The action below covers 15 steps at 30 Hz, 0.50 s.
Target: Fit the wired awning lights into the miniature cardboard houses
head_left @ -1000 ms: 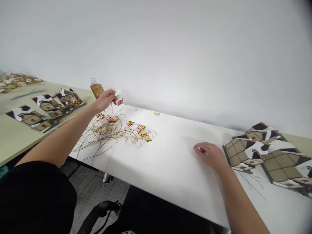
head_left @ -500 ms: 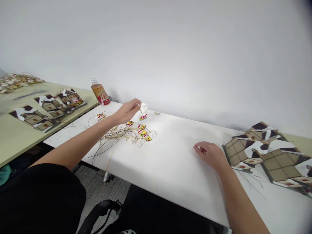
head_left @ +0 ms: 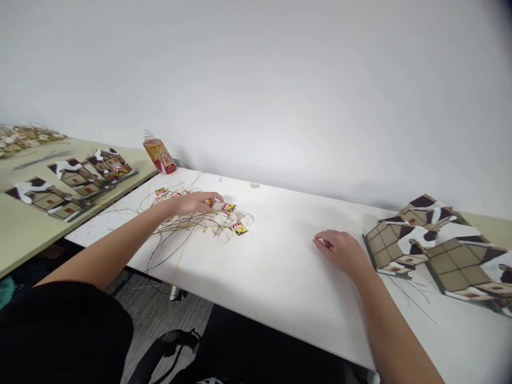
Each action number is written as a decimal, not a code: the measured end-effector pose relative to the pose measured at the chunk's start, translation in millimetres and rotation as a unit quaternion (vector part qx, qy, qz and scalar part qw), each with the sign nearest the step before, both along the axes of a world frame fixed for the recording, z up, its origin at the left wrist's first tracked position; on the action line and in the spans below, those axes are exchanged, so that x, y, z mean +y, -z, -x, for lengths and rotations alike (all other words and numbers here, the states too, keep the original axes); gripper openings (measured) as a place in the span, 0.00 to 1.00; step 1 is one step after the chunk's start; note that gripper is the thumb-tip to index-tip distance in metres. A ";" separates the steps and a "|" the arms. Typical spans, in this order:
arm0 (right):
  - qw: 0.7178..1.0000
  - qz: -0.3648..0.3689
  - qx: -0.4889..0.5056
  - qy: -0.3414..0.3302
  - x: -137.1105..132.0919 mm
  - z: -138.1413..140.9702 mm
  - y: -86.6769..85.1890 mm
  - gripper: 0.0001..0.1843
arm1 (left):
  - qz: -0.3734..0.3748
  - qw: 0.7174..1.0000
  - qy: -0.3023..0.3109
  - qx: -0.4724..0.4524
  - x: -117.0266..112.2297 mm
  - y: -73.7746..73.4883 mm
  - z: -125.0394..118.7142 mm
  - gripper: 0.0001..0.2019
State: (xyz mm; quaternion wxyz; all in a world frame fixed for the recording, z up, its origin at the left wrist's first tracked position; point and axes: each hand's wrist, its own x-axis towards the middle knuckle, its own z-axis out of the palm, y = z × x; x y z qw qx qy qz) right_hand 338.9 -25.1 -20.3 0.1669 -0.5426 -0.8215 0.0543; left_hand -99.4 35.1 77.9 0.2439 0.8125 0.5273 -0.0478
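My left hand [head_left: 194,203] reaches out low over a heap of small ornaments [head_left: 234,220], white tags with red, yellow and striped prints on long thin strings [head_left: 168,240]. Its fingertips pinch one small ornament [head_left: 222,206] at the top of the heap. My right hand [head_left: 340,250] rests palm down on the white table [head_left: 280,272], fingers loosely bent with nothing in them. It lies just left of a group of flat cardboard houses [head_left: 404,242] with brown walls and white-and-dark roofs.
A bottle of orange drink [head_left: 158,153] stands at the wall by the table's far left corner. More cardboard houses [head_left: 76,178] lie on the greenish table to the left. A dark bag [head_left: 176,346] sits on the floor under the table edge.
My left hand carried the small ornament from up near the bottle rightward and down onto the heap. My right hand stayed where it was.
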 end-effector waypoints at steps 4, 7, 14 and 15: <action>1.000 -0.006 -0.002 0.000 -0.2 -0.1 0.1 0.14 | -0.026 0.985 -0.155 0.063 11.0 10.7 3.4 0.25; 1.000 -0.001 -0.004 0.007 -0.5 0.0 -1.4 0.14 | -0.057 0.973 -0.186 0.124 20.1 29.5 4.6 0.28; 1.000 0.015 0.001 0.007 -1.4 2.3 -6.6 0.14 | -0.099 0.968 -0.173 0.152 26.6 45.8 11.6 0.26; 1.000 0.019 0.003 0.007 -1.7 2.9 -7.4 0.14 | -0.106 0.968 -0.173 0.145 26.1 43.7 13.2 0.26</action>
